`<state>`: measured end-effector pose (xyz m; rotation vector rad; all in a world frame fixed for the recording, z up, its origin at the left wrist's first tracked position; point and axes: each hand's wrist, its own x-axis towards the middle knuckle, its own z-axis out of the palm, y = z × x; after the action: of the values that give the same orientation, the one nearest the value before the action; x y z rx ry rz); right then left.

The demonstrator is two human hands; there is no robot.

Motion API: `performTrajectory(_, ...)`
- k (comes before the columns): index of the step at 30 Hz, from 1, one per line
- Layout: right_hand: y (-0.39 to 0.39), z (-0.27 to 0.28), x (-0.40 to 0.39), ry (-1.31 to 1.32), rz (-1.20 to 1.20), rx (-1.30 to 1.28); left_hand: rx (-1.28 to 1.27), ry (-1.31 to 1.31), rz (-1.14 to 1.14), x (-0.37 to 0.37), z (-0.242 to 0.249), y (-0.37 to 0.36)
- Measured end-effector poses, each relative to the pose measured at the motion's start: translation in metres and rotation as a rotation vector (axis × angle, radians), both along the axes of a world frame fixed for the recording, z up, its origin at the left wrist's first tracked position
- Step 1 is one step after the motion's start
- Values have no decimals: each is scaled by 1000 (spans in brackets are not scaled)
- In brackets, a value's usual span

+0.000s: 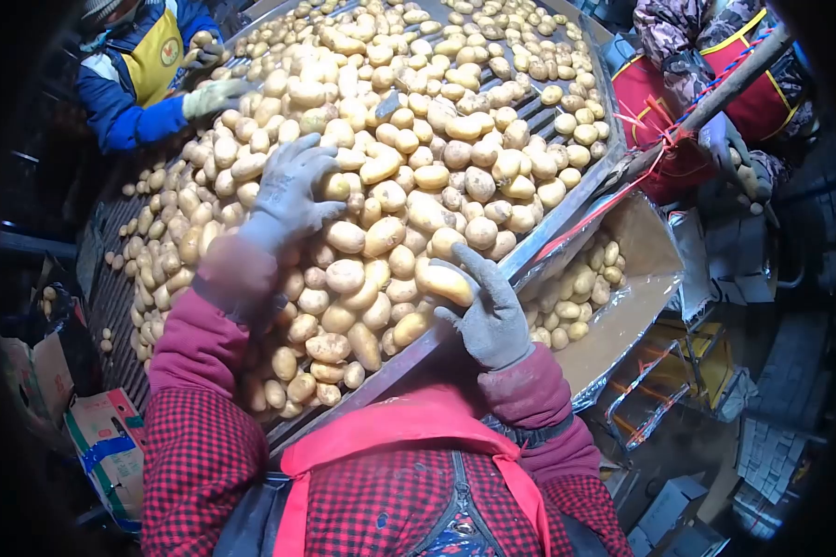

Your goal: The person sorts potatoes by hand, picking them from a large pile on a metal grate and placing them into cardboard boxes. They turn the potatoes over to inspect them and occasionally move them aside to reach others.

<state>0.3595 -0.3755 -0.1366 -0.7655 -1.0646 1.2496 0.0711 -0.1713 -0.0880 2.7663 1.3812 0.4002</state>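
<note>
A big heap of potatoes (381, 237) lies on a slatted sorting table with a metal edge (418, 357). My left hand (293, 190), in a grey glove, rests on the heap with its fingers stretched out. Between its thumb and forefinger sits a greenish potato (334, 187), which it does not visibly grip. My right hand (494, 311), also gloved in grey, holds a long pale potato (444, 282) between fingers and thumb just above the table's near edge. Below and right of that hand stands a lined cardboard box (636, 288) with smaller potatoes (576, 292) in it.
At the upper left, a co-worker's gloved hand (215, 97) reaches to the heap. Another person in a red apron (748, 84) stands at the upper right. A slanting pole (706, 102) with red string rises beside the table's right edge. Cartons (107, 446) stand lower left.
</note>
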Motion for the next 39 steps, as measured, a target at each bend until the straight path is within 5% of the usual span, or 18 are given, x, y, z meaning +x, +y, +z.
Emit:
performTrajectory(5,5,4,2,156,142,-324,-95,-511,-37,14,6,-32)
performTrajectory(7,15,4,-4,128,132,-212,-884,-1173,234,32,29,-53)
performTrajectory(9,29,10,-9,102,107,-97,-874,-1095,181,38,27,-55)
performTrajectory(11,47,22,-9,457,219,-292,-971,-1166,47,52,30,-60)
performTrajectory(13,54,12,-10,460,215,-232,-944,-1117,-3,65,31,-65)
performTrajectory(15,57,-2,-8,-76,26,221,-927,-1149,-13,76,29,-69)
performTrajectory(16,51,-7,2,-394,-67,190,-937,-1187,-25,82,25,-71)
performTrajectory(17,48,-9,-1,-315,-72,250,-947,-1225,-38,88,18,-73)
performTrajectory(19,43,12,-14,533,88,-367,-768,-1062,-45,102,10,-83)
performTrajectory(20,42,13,-14,-39,-64,247,-663,-964,-77,108,4,-85)
performTrajectory(21,51,0,-20,709,179,-331,-564,-872,-131,112,-5,-83)
performTrajectory(23,51,9,-17,717,115,-321,-400,-632,-192,110,-15,-81)
performTrajectory(26,49,14,-10,584,-27,-229,-480,-699,-292,131,-2,-92)
performTrajectory(27,46,25,-11,751,7,-401,-615,-637,-210,131,8,-97)
performTrajectory(29,51,13,-14,857,142,-274,-445,-521,-348,129,-2,-83)
performTrajectory(35,42,-17,6,667,55,-415,-501,-622,-350,122,-17,-94)
performTrajectory(37,16,10,14,734,-141,-499,-512,-587,-385,123,-20,-93)
performTrajectory(39,22,-26,11,473,-321,-156,-286,-189,-354,123,-33,-84)
